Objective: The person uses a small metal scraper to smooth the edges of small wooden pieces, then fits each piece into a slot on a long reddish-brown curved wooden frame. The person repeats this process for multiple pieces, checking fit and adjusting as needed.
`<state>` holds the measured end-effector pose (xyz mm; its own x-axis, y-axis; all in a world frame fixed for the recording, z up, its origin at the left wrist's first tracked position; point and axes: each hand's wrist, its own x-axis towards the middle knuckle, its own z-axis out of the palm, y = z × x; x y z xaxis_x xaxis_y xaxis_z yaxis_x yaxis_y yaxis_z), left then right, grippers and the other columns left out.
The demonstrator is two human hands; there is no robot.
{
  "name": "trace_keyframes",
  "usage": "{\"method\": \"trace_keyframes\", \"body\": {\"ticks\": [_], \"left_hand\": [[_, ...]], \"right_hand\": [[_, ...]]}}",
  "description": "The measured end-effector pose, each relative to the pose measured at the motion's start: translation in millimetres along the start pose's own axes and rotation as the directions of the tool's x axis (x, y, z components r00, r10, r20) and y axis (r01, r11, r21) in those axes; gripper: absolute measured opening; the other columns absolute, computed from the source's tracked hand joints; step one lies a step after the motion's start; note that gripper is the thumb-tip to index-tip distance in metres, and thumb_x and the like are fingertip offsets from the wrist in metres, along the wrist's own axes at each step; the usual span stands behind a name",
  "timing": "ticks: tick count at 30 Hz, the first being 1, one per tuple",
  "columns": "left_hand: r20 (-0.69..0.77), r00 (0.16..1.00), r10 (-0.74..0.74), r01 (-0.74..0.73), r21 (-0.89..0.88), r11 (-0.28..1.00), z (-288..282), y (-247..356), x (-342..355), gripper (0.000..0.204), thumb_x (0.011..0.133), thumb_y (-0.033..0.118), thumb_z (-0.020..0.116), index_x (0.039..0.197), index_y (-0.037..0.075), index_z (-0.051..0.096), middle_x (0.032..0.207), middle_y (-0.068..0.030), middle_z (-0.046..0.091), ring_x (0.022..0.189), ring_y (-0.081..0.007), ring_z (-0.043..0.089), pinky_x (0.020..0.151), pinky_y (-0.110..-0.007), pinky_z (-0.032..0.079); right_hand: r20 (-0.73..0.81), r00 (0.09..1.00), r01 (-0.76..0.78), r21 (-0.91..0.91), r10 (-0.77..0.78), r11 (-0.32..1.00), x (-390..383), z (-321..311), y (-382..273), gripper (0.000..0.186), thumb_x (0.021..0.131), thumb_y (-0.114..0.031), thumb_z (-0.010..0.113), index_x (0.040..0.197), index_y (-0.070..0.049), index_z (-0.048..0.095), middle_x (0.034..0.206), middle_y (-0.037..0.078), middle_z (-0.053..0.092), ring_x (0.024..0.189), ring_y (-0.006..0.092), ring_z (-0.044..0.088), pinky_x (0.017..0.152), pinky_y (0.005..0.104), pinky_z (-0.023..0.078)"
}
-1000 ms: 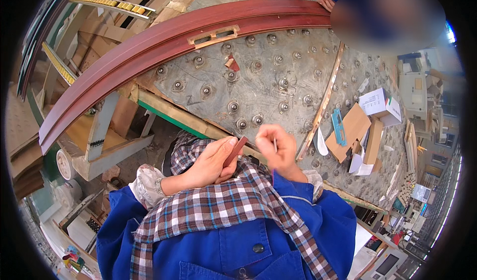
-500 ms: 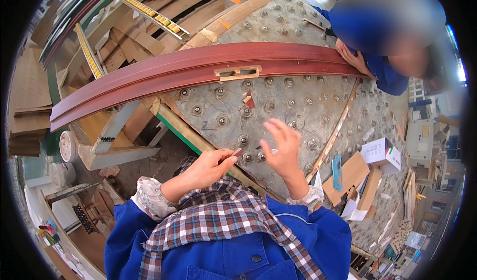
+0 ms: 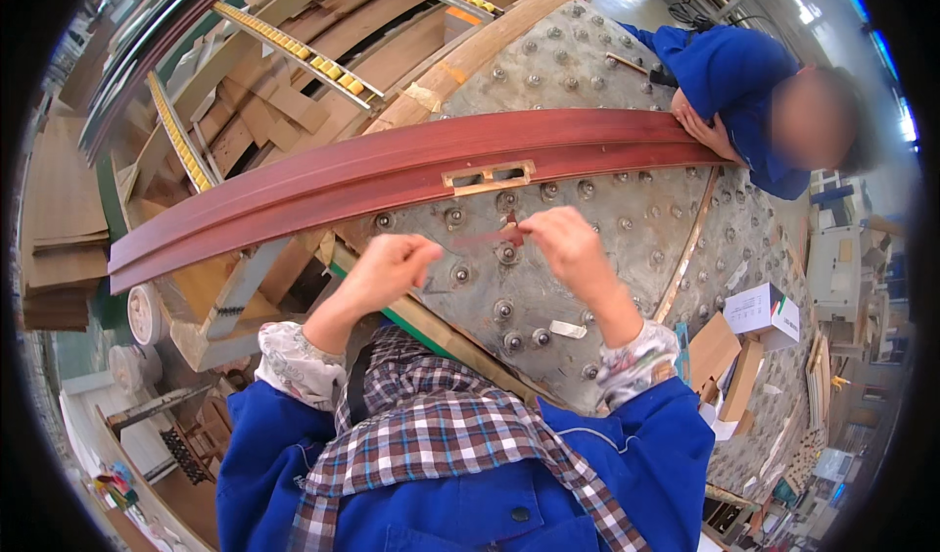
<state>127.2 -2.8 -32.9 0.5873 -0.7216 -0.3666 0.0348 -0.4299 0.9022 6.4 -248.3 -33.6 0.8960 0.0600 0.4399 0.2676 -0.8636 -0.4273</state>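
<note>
A long dark red door-frame-like board (image 3: 372, 165) with a stepped profile lies across the far side of a metal table (image 3: 627, 248) studded with ball rollers. A pale-edged slot (image 3: 488, 177) with two openings is cut into the board. Over the table, near side, my right hand (image 3: 573, 248) pinches one end of a thin dark red strip (image 3: 485, 240), blurred by motion. My left hand (image 3: 392, 266) is closed by the strip's other end, its fingertips curled; whether they grip anything is hidden. A small red scrap (image 3: 512, 227) lies behind the strip.
At the far right, a person in blue rests both hands (image 3: 707, 131) on the board's end. A white box (image 3: 762, 315) and cardboard pieces (image 3: 715, 351) sit on the right of the table. Yellow roller rails (image 3: 294, 50) and wood offcuts fill the far left.
Both hands have lifted away from me, the left off my lap side. My right hand, open before, now pinches the red strip, which was in my left hand. The view has shifted slightly.
</note>
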Motion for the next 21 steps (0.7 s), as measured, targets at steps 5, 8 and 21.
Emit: {"method": "trace_keyframes", "body": {"ticks": [5,8,21], "left_hand": [[-0.239,0.889,0.391,-0.288,0.373,0.882,-28.3,-21.8,44.7,0.015,0.084,0.013,0.058,0.079,-0.001,0.06,0.056,-0.0064,0.055,0.047,-0.0196,0.051,0.047,-0.028,0.04],[-0.178,0.748,0.64,-0.444,0.582,0.681,-30.3,-26.4,74.1,0.018,0.074,0.009,0.067,0.089,0.004,0.06,0.071,-0.0067,0.056,0.066,-0.0233,0.052,0.06,-0.031,0.043],[-0.123,0.741,0.66,-0.409,0.696,0.59,-2.3,-40.9,124.5,0.034,0.068,0.021,0.073,0.098,0.012,0.06,0.091,-0.0035,0.047,0.081,-0.0226,0.045,0.072,-0.036,0.033]], "right_hand": [[-0.04,0.996,-0.089,-0.155,0.084,0.984,25.7,22.1,53.1,0.017,0.074,0.0,0.06,0.091,-0.002,0.06,0.089,0.009,0.061,0.085,0.0271,0.056,0.074,0.0354,0.047],[-0.018,0.995,-0.103,-0.143,0.101,0.984,37.5,37.3,68.7,0.017,0.074,0.0,0.061,0.091,-0.002,0.06,0.089,0.009,0.061,0.085,0.0271,0.056,0.074,0.0354,0.047],[-0.034,0.994,-0.104,-0.059,0.102,0.993,39.7,61.7,86.5,0.023,0.069,0.0,0.066,0.091,-0.004,0.06,0.093,0.007,0.061,0.087,0.026,0.056,0.076,0.0355,0.046]]}}
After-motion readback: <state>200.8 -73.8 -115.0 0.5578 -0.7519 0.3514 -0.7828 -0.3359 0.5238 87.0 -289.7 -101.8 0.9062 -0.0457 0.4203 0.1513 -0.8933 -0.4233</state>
